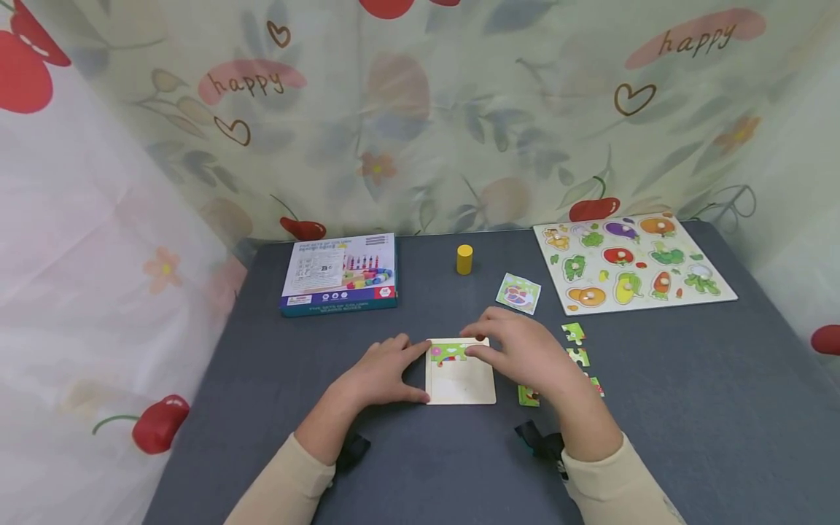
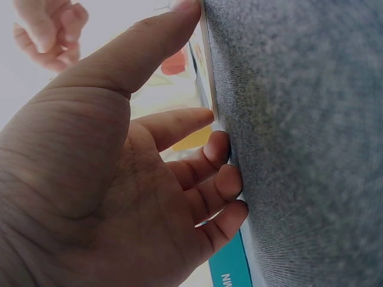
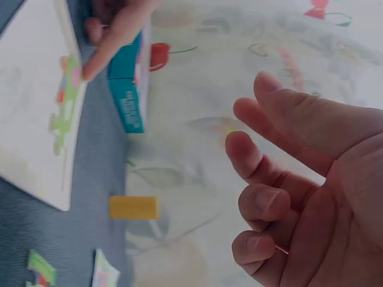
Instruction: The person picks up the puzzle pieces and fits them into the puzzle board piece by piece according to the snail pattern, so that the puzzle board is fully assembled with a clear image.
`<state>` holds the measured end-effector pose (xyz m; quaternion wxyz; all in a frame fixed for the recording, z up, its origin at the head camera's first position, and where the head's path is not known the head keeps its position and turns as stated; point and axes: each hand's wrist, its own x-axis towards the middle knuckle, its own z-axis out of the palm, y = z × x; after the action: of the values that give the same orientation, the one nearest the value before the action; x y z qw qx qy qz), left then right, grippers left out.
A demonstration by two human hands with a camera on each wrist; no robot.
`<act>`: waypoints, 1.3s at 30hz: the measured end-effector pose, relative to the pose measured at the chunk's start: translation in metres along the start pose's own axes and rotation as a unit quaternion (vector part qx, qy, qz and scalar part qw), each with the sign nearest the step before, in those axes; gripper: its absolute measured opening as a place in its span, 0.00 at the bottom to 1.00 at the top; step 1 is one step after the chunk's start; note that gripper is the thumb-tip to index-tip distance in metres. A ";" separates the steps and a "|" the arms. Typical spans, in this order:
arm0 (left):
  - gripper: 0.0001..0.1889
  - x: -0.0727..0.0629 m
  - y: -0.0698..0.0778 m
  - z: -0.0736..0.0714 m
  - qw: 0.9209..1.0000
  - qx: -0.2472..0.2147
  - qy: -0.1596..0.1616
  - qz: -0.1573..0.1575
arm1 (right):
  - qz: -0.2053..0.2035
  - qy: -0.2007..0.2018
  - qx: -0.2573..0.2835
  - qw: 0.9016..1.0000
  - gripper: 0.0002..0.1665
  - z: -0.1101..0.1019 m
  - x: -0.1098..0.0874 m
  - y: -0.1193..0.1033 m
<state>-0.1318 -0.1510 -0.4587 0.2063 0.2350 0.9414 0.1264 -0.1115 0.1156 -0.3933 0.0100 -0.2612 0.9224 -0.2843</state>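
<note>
While the curtain [image 1: 446, 182] behind repeats "happy" in brown script, the dark table [image 1: 407, 467] carries a slightly slanted board [image 1: 593, 257] of vegetable pictures at far right. A box [image 1: 340, 281] lies at far left, its small lettering seeming to read "FIVE SETS OF COLUMN". The left hand [image 1: 387, 372] spreads thumb and forefinger wide, touching the left edge of a wooden tray [image 1: 462, 383]; the right hand [image 1: 525, 350] hangs over its far right corner, fingers loosely bent, narrowly parted. Nearly square, the tray lies flat, squared to the person. Joined puzzle pieces [image 1: 449, 354] run left to right along its far side. Beyond stand a picture card [image 1: 518, 294], lying askew, and an upright yellow cylinder [image 1: 464, 259]; loose pieces [image 1: 574, 333] line up near the right forearm.
</note>
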 end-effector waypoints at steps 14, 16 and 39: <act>0.51 0.001 0.000 0.000 1.000 0.002 0.002 0.000 | -0.055 0.099 0.036 0.993 0.23 -0.037 -0.026 -0.020; 0.51 0.001 0.000 0.000 1.000 0.002 0.002 0.002 | -0.063 0.113 0.037 0.991 0.24 -0.042 -0.030 -0.020; 0.50 -0.003 0.002 -0.002 1.000 -0.001 0.003 0.006 | -0.043 0.196 0.047 0.979 0.29 -0.080 -0.054 0.013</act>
<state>-0.1291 -0.1506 -0.4552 0.2028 0.2404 0.9404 0.1292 -0.0838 0.1925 -0.3400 -0.1709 -0.2391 0.8801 -0.3728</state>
